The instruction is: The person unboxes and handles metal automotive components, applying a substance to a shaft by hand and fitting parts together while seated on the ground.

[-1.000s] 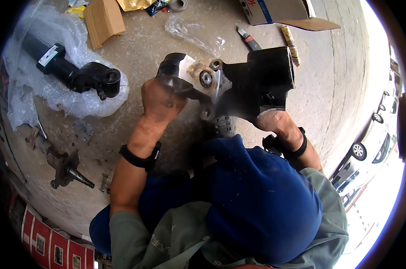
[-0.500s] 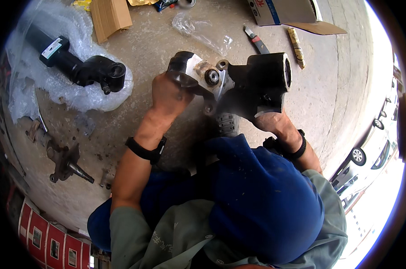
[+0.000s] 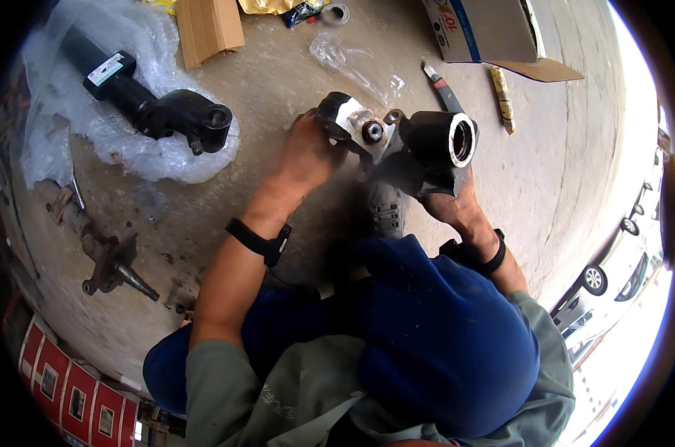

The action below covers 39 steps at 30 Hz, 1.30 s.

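Floor (image 3: 550, 149): grey concrete, smooth but scuffed and stained.
Bubble wrap (image 3: 58, 130): clear, crumpled and shiny, spread on the floor at upper left.
Box (image 3: 486, 33): pale cardboard with a blue stripe, one brown flap folded out.
Strut (image 3: 147, 108): glossy black metal cylinder ending in a rounded lug, lying on the bubble wrap.
Casting (image 3: 425, 141): black metal, held up between the two hands, above the shoe (image 3: 387, 212); a pale, worn face surrounds a dark round bushing, and a bare-metal ring edges the bore.
Casting's axis: runs left to right, dipping slightly rightward; the bore opens toward the camera and right.
Spindle (image 3: 114, 264): brown, rough metal with a tapered shaft.
Left hand (image 3: 308, 153): closed around the casting's left end.
Right hand (image 3: 453, 206): gripping the right end from below, fingers mostly hidden.
Knife (image 3: 445, 92): slim, grey and red, beyond the casting.
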Available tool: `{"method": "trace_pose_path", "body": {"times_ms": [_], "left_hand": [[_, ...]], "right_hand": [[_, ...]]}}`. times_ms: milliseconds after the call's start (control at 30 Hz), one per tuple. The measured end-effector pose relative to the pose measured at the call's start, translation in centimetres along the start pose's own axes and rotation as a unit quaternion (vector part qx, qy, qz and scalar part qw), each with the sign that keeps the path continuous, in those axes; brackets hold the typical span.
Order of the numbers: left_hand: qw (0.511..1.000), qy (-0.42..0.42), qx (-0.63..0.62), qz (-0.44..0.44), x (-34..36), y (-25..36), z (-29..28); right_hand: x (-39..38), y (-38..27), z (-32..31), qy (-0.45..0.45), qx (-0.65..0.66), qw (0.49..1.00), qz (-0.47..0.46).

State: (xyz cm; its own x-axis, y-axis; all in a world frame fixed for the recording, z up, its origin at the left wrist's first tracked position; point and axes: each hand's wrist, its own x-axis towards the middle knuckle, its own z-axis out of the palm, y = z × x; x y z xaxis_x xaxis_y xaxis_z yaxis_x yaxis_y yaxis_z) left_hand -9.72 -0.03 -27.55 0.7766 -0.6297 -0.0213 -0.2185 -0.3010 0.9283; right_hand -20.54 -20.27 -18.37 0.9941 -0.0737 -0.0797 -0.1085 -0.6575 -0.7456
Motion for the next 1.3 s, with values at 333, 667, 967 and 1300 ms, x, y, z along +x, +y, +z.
{"method": "trace_pose_path", "body": {"times_ms": [333, 667, 967, 1300], "left_hand": [[0.995, 0.035, 0.049, -0.076, 4.5, 0.5, -3.3], [0.909, -0.016, 0.413, -0.041, 17.0, -1.4, -2.3], [0.903, -0.059, 0.417, -0.085, 18.0, -2.7, -2.2], [0.931, -0.025, 0.358, -0.064, 16.5, -2.3, -2.1]], "right_hand": [[0.3, 1.7, -0.2, -0.059, 0.063, 0.982, 0.169], [-0.3, 2.6, -2.2, -0.026, 0.051, 0.993, 0.101], [0.3, 2.3, -2.8, -0.039, 0.018, 0.994, 0.097], [0.6, 1.5, -2.8, -0.064, 0.052, 0.989, 0.125]]}}
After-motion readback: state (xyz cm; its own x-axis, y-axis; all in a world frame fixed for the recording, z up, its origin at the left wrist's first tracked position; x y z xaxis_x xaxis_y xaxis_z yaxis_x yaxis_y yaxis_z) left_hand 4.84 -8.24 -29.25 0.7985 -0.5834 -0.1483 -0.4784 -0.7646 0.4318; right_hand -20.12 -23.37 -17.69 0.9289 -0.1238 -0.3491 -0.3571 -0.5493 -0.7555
